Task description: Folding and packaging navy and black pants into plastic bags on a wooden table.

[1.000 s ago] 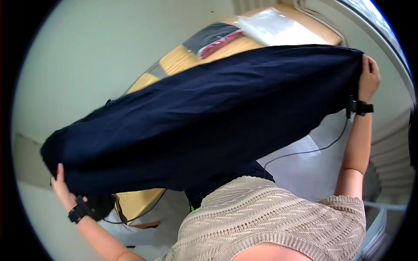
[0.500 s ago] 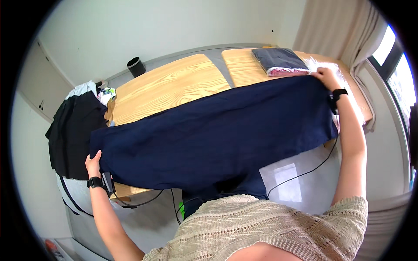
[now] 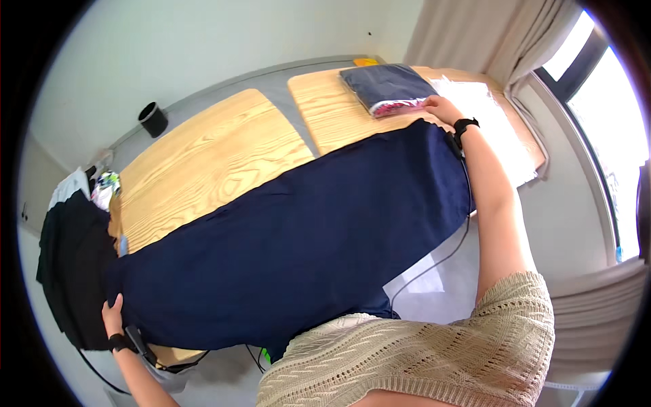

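A large navy cloth [image 3: 305,244] lies spread across the near half of a long wooden table [image 3: 210,156] and hangs over its front edge. My left hand [image 3: 112,315] grips the cloth's left end near the table's left corner. My right hand [image 3: 442,108] holds the cloth's far right corner down on the wood, right beside a folded stack of dark garments [image 3: 386,87]. Both wrists wear black bands with cables.
A pile of black clothes [image 3: 71,264] sits at the table's left end with a patterned item [image 3: 105,186] behind it. A black cup [image 3: 153,119] stands by the wall. White sheets [image 3: 488,115] lie at the right end near the curtain [image 3: 475,34] and window.
The cloth was held up in the air in front of me; both hands have lowered it and spread it flat on the table.
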Tool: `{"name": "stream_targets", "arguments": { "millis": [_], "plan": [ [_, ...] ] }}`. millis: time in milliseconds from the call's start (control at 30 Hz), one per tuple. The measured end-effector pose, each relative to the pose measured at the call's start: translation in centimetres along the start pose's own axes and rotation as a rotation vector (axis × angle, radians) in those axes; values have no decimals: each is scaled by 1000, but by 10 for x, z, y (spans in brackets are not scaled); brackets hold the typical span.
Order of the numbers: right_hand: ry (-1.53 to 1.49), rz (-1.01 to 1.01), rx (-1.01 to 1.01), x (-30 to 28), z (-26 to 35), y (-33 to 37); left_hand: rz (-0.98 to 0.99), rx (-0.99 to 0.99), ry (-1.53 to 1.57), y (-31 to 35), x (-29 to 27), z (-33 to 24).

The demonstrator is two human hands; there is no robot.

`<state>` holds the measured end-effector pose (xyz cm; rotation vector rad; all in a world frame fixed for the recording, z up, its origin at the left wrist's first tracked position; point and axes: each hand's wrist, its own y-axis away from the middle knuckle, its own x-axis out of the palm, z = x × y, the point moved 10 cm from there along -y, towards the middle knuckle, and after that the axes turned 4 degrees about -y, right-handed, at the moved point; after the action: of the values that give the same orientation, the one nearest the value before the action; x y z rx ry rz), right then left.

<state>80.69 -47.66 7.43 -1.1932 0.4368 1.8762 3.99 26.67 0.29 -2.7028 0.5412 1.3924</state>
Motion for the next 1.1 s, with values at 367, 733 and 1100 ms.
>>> {"name": "stream_targets", "arguments": {
  "millis": [367,733,1100],
  "plan": [
    [229,103,445,7,-73,50,-36,-152,-187,-8,-2,15],
    [370,54,454,3,-117,36,-48,-79,-290,-10,-22,26],
    [590,-103,634,-39,-209,45,272,-151,98,67,52,-78]
  ]
}}
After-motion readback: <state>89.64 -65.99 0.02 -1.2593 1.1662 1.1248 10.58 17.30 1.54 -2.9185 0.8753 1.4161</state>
